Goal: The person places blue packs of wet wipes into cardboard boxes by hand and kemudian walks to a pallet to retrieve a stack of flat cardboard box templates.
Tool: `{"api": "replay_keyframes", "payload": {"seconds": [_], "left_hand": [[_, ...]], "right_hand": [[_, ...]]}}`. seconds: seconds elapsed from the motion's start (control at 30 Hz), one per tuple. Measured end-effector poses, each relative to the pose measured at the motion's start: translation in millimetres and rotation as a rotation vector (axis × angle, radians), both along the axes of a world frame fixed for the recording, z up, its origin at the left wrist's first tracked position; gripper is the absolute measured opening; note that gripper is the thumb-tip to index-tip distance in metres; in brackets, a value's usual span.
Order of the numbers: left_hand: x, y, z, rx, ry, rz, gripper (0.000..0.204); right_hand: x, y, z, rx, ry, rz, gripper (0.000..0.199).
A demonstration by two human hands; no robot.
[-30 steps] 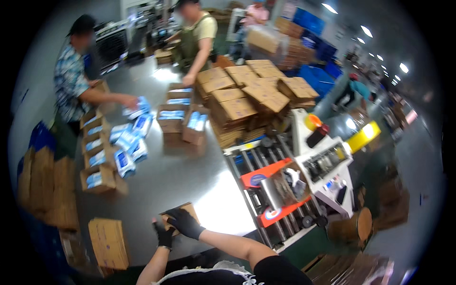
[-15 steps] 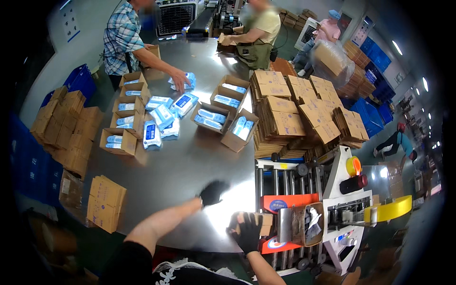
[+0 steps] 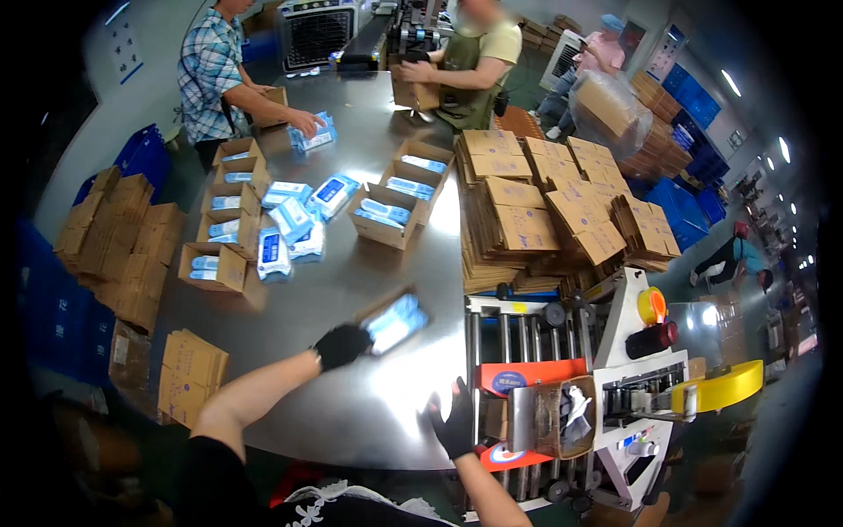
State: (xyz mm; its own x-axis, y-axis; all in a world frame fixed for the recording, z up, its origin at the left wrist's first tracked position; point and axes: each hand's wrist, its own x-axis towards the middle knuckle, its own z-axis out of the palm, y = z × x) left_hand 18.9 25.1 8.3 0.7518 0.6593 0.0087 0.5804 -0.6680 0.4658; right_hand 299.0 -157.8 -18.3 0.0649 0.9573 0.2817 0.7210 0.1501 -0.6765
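Note:
My left hand [image 3: 342, 348], in a black glove, is closed on the near side of a small open cardboard box [image 3: 385, 304]. Blue-and-white wipe packs [image 3: 399, 325] show inside the box, blurred by motion. Held over the steel table [image 3: 325, 307], the box looks tilted. My right hand [image 3: 454, 423], also gloved in black, is empty with fingers spread, at the table's right edge beside the roller conveyor. Another carton [image 3: 493, 418] sits on the rollers between the red guides of the taping machine [image 3: 536, 373], partly hidden.
Open boxes of wipe packs stand in a left row [image 3: 215, 263] and a right group [image 3: 386, 215], with loose wipe packs [image 3: 294, 220] between. Stacked flat cartons [image 3: 518, 211] border the table's right. Across it, a person in a checked shirt [image 3: 211, 75] touches a pack; another holds a box.
A filled box from the right group has come nearer in my left hand. My right hand has let go of the carton, which is now farther into the machine. The checked-shirt person's pack moved left.

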Motion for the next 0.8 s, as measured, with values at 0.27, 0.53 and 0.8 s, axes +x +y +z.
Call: {"api": "replay_keyframes", "payload": {"seconds": [0.27,0.53,0.8], "left_hand": [[-129,-126,-21,-0.067,0.165,-0.398,0.01],[-119,-102,42,0.41,0.261,0.137,0.071],[-121,-186,-10,0.12,0.152,0.146,0.092]], "right_hand": [[-139,37,11,-0.528,0.067,0.994,0.057],[-179,16,-26,-0.456,0.041,0.486,0.039],[-181,-10,-9,-0.278,-0.008,-0.045,0.103]]}}
